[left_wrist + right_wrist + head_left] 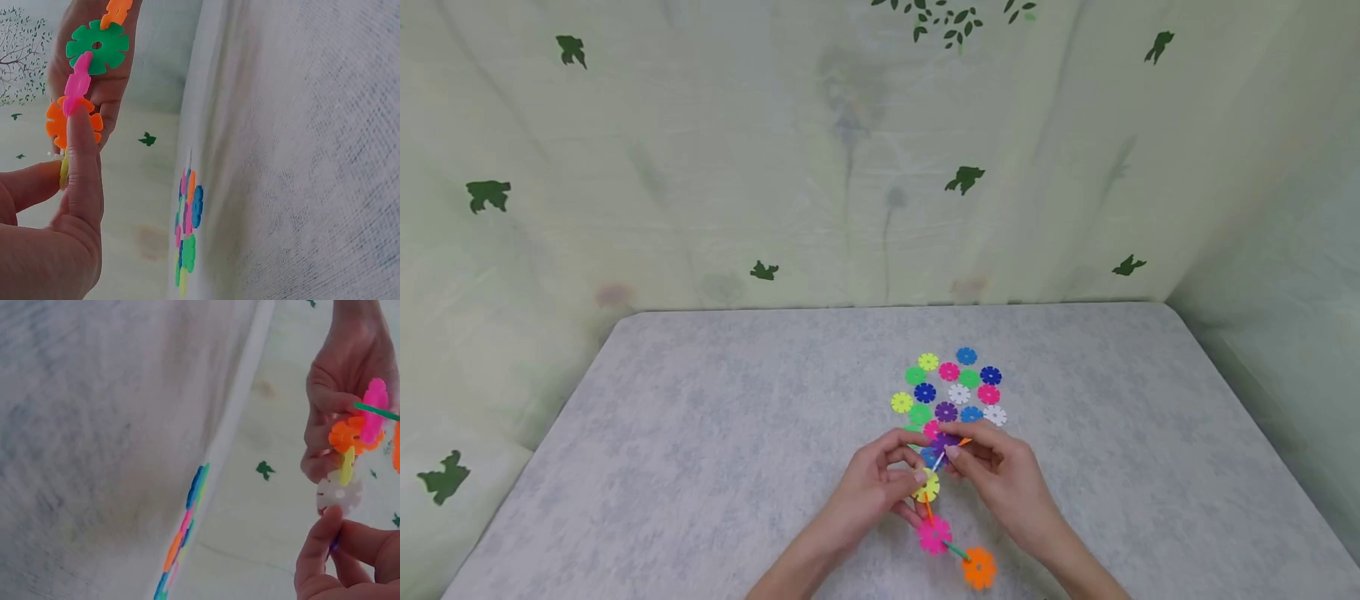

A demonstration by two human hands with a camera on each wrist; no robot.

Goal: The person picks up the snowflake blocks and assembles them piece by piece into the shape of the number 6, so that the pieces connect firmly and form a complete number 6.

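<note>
A chain of slotted plastic flower discs runs between the hands. The left hand (876, 479) pinches its yellow disc (931, 488) between thumb and finger. Slotted into the yellow one is a white disc (347, 495), seen edge-on in the head view. The right hand (1006, 477) pinches a purple disc (945, 443) at the white disc's far edge; its fingers partly hide it. From the yellow disc towards the person follow an orange disc (355, 434), a pink disc (935, 535), a green disc (956, 550) seen edge-on and an orange end disc (979, 568).
Beyond the hands, several loose discs lie flat in a cluster on the grey table, among them a white disc (958, 393), a dark blue disc (925, 392) and a yellow disc (902, 402). A patterned curtain (715, 167) hangs behind the table (700, 433).
</note>
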